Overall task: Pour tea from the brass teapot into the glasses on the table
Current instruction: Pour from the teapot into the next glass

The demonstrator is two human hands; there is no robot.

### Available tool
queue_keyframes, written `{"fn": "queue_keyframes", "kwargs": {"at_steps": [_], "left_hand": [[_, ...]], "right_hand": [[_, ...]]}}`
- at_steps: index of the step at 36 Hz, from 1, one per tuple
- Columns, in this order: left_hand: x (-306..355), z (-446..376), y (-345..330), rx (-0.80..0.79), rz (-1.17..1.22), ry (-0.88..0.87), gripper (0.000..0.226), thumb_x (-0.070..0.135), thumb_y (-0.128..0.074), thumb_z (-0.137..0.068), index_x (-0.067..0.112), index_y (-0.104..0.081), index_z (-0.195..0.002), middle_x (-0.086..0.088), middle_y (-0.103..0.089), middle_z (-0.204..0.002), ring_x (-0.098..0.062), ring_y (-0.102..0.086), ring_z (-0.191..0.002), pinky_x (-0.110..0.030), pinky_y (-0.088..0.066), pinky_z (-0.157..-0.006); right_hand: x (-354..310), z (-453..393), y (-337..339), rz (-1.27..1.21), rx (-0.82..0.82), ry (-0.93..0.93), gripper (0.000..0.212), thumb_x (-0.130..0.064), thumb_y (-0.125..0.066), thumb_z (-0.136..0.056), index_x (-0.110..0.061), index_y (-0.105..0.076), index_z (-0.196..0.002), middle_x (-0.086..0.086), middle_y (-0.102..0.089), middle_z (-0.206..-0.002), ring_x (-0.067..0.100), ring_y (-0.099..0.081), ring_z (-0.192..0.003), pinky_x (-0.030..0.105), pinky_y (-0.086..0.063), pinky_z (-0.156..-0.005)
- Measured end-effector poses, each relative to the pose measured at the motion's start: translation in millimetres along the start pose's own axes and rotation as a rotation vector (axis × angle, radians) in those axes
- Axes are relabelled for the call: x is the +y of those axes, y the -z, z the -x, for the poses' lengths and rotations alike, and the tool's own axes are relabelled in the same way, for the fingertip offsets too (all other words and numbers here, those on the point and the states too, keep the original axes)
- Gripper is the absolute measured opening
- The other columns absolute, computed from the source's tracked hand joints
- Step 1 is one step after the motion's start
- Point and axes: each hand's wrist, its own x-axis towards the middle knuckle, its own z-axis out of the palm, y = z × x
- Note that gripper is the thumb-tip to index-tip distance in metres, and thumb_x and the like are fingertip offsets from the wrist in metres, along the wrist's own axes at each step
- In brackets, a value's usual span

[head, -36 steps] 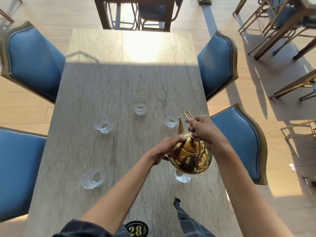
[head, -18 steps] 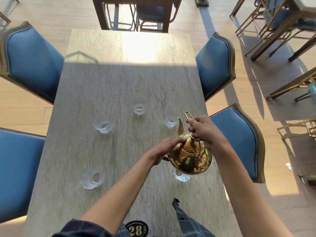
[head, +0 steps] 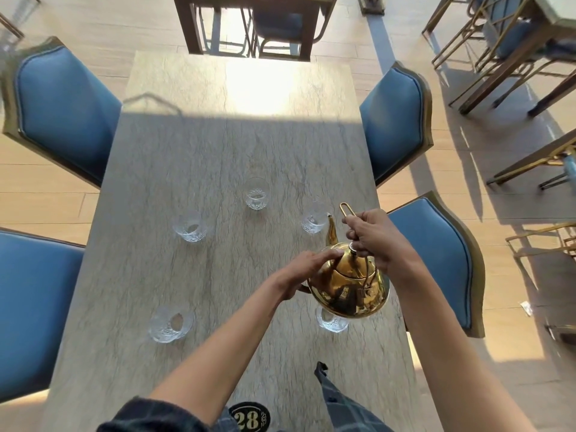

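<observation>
— Teapot: where is it, and what are your hands doing?

— You hold it above the counter, spout beside the far-right glass. Your right hand is closed round the handle; your left hand presses fingers on the lid.

— How far along?

— Early, I judge: no tea shows in any of the five glasses.

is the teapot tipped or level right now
Tipped: the brass teapot leans forward, spout toward the far right glass, lifted off the table by its handle.
</observation>
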Motion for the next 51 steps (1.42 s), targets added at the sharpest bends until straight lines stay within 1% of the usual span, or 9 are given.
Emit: {"fn": "queue_keyframes", "kwargs": {"at_steps": [4, 8, 12, 18, 32, 38, 42, 47, 51], "left_hand": [[0.0, -0.8, -0.2, -0.01, 0.007, -0.008, 0.068, 0.067, -0.065, -0.097, 0.016, -0.07, -0.141, -0.015, -0.074, -0.137, -0.03, -0.067, -0.121, -0.038, -0.05, -0.083], [-2.0, -3.1, 0.3, -0.019, 0.007, -0.013, 0.068, 0.069, -0.065, -0.096, 0.017, -0.071, -0.139, -0.013, -0.074, -0.135, -0.026, -0.069, -0.115, -0.042, -0.05, -0.087], [-3.5, -5.6, 1.0, -0.017, 0.005, -0.004, 0.071, 0.072, -0.066, -0.094, 0.018, -0.072, -0.139, -0.014, -0.075, -0.135, -0.032, -0.07, -0.121, -0.047, -0.051, -0.094], [-3.3, -9.1, 0.3, 0.0, -0.003, 0.003, 0.089, 0.082, -0.069, -0.079, 0.021, -0.069, -0.143, -0.012, -0.074, -0.138, -0.027, -0.07, -0.117, -0.04, -0.048, -0.081], [-4.5, -9.9, -0.8, -0.002, 0.01, 0.011, 0.092, 0.085, -0.071, -0.077, 0.02, -0.07, -0.142, -0.012, -0.074, -0.138, -0.031, -0.07, -0.122, -0.05, -0.052, -0.096], [-2.6, -7.7, -1.2, 0.001, 0.015, 0.008, 0.084, 0.08, -0.068, -0.086, 0.02, -0.068, -0.145, -0.015, -0.071, -0.143, -0.033, -0.066, -0.127, -0.042, -0.049, -0.083], [-3.0, -6.5, -0.9, -0.002, 0.015, 0.006, 0.079, 0.077, -0.068, -0.088, 0.02, -0.069, -0.143, -0.014, -0.072, -0.14, -0.033, -0.067, -0.125, -0.043, -0.049, -0.086], [-3.1, -4.8, -2.4, 0.008, 0.01, 0.0, 0.078, 0.08, -0.07, -0.083, 0.022, -0.074, -0.135, -0.012, -0.08, -0.126, -0.033, -0.077, -0.114, -0.053, -0.054, -0.103], [-2.7, -3.5, -3.4, 0.011, 0.0, -0.005, 0.082, 0.084, -0.071, -0.077, 0.023, -0.077, -0.131, -0.011, -0.081, -0.124, -0.034, -0.078, -0.114, -0.057, -0.052, -0.108]], "right_hand": [[-0.5, 0.0, 0.5, 0.006, -0.001, 0.005, 0.025, -0.02, -0.051, -0.103, 0.0, -0.062, -0.114, 0.006, -0.05, -0.071, 0.009, -0.042, -0.049, 0.02, -0.033, -0.041], [-1.2, 0.5, 0.4, 0.01, 0.002, 0.003, 0.026, -0.02, -0.051, -0.103, 0.0, -0.063, -0.113, 0.006, -0.051, -0.071, 0.01, -0.042, -0.049, 0.021, -0.033, -0.042], [-2.0, 0.9, 0.9, 0.008, -0.001, 0.0, 0.026, -0.02, -0.051, -0.103, 0.001, -0.062, -0.113, 0.006, -0.051, -0.071, 0.01, -0.042, -0.05, 0.021, -0.033, -0.043], [-2.8, 0.8, 1.7, 0.011, 0.011, 0.003, 0.026, -0.019, -0.052, -0.103, 0.003, -0.061, -0.113, 0.005, -0.05, -0.069, 0.005, -0.041, -0.04, 0.019, -0.032, -0.038], [-5.1, 1.4, 2.2, 0.034, 0.013, 0.018, 0.024, -0.02, -0.052, -0.103, -0.001, -0.062, -0.113, 0.006, -0.052, -0.072, 0.007, -0.042, -0.045, 0.02, -0.034, -0.041], [-3.9, 0.7, 2.2, 0.034, 0.024, 0.011, 0.025, -0.02, -0.052, -0.102, 0.0, -0.063, -0.112, 0.008, -0.052, -0.074, 0.009, -0.043, -0.048, 0.02, -0.035, -0.041], [-4.3, 1.7, 1.7, 0.033, 0.017, 0.015, 0.025, -0.021, -0.052, -0.102, 0.0, -0.063, -0.112, 0.008, -0.052, -0.074, 0.009, -0.043, -0.049, 0.021, -0.035, -0.043], [-5.5, 3.5, 2.1, 0.032, 0.001, 0.019, 0.025, -0.019, -0.051, -0.103, 0.001, -0.062, -0.113, 0.007, -0.05, -0.071, 0.009, -0.041, -0.046, 0.019, -0.033, -0.039], [-5.8, 3.8, 2.5, 0.042, 0.005, 0.025, 0.025, -0.019, -0.051, -0.103, 0.001, -0.062, -0.113, 0.007, -0.051, -0.071, 0.01, -0.041, -0.048, 0.019, -0.033, -0.039]]}}
